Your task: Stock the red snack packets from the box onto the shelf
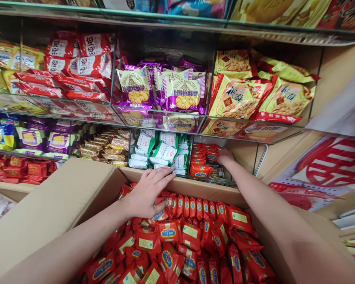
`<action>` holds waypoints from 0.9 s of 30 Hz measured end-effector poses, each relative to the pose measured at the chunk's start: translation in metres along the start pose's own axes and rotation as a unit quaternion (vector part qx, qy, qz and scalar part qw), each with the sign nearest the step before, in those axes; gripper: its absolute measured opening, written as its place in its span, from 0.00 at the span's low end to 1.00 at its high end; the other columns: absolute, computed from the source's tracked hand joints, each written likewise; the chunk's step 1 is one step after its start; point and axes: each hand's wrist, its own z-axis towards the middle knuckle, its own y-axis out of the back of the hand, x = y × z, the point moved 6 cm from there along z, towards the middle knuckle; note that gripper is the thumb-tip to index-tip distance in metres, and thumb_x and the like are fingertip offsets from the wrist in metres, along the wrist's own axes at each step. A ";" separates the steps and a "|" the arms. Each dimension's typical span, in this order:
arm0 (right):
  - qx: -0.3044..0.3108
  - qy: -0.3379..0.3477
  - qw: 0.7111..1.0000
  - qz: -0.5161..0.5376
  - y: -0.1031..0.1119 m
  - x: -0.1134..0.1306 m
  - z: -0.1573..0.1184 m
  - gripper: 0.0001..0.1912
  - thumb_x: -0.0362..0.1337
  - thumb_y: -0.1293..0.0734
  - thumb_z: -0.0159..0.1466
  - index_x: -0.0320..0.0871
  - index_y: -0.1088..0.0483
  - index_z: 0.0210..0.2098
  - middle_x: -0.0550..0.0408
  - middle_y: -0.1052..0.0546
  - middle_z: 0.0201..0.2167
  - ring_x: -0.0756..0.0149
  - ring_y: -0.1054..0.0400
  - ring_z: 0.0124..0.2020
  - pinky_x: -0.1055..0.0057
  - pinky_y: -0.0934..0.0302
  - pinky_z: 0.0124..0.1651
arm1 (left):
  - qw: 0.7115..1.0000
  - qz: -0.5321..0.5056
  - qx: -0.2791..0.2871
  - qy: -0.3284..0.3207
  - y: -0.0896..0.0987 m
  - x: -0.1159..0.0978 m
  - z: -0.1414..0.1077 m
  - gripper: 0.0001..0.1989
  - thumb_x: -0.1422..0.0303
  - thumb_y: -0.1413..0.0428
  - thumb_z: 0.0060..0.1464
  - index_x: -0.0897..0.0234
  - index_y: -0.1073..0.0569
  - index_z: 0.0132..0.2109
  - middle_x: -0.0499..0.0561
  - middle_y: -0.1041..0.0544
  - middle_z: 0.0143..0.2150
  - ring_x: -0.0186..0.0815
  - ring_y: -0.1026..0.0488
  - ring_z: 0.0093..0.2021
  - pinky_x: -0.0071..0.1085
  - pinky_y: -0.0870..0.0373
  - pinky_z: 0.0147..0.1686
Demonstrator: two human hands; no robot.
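A brown cardboard box (85, 189) full of small red snack packets (169, 230) with blue-and-gold labels fills the lower middle. My left hand (146, 193) is open, palm down, its fingers stretched across the box's far edge and its thumb over the packets. My right hand (225, 156) reaches past the box into a shelf compartment at its right wall. Beside its fingertips lie similar red packets (199, 170), stacked in that compartment. Its fingers are mostly hidden, so whether they grip a packet cannot be made out.
White-and-green packets (164, 152) and brown-gold wrapped bars (106, 146) fill the neighbouring compartments. Above, a clear-fronted shelf holds purple biscuit packs (183, 92) and yellow-red packs (236, 96). A glass shelf edge (165, 20) crosses the top. Red-and-white printed packaging (328, 161) hangs at right.
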 end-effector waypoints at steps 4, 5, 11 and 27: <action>-0.038 -0.031 0.997 -0.053 0.014 -0.005 -0.001 0.19 0.27 0.47 0.61 0.28 0.39 0.50 0.28 0.37 0.49 0.52 0.36 0.48 0.64 0.41 0.45 | 1.000 0.001 0.000 -0.002 0.000 0.000 -0.001 0.36 0.68 0.47 0.43 0.63 0.50 0.61 0.58 0.47 0.62 0.48 0.50 0.60 0.45 0.53 0.53; -0.035 -0.029 0.997 -0.062 0.014 -0.005 0.000 0.19 0.26 0.48 0.61 0.28 0.39 0.50 0.28 0.36 0.49 0.52 0.35 0.47 0.64 0.41 0.45 | 1.000 0.001 0.001 -0.003 0.000 0.000 -0.001 0.37 0.68 0.47 0.43 0.63 0.50 0.61 0.58 0.48 0.62 0.48 0.50 0.60 0.45 0.53 0.53; -0.016 -0.019 0.994 -0.109 0.016 -0.004 -0.001 0.19 0.27 0.48 0.62 0.31 0.38 0.50 0.32 0.29 0.42 0.52 0.33 0.45 0.63 0.39 0.42 | 1.000 0.002 0.003 -0.003 -0.001 0.000 -0.001 0.38 0.68 0.47 0.43 0.62 0.51 0.61 0.58 0.47 0.62 0.49 0.50 0.59 0.46 0.52 0.53; -0.002 -0.046 0.979 -0.197 0.018 -0.003 -0.012 0.19 0.27 0.47 0.60 0.33 0.29 0.44 0.34 0.29 0.44 0.51 0.33 0.46 0.61 0.37 0.40 | 1.000 -0.005 -0.004 -0.008 -0.003 0.001 -0.003 0.35 0.67 0.48 0.44 0.65 0.49 0.60 0.58 0.47 0.62 0.46 0.51 0.60 0.43 0.53 0.54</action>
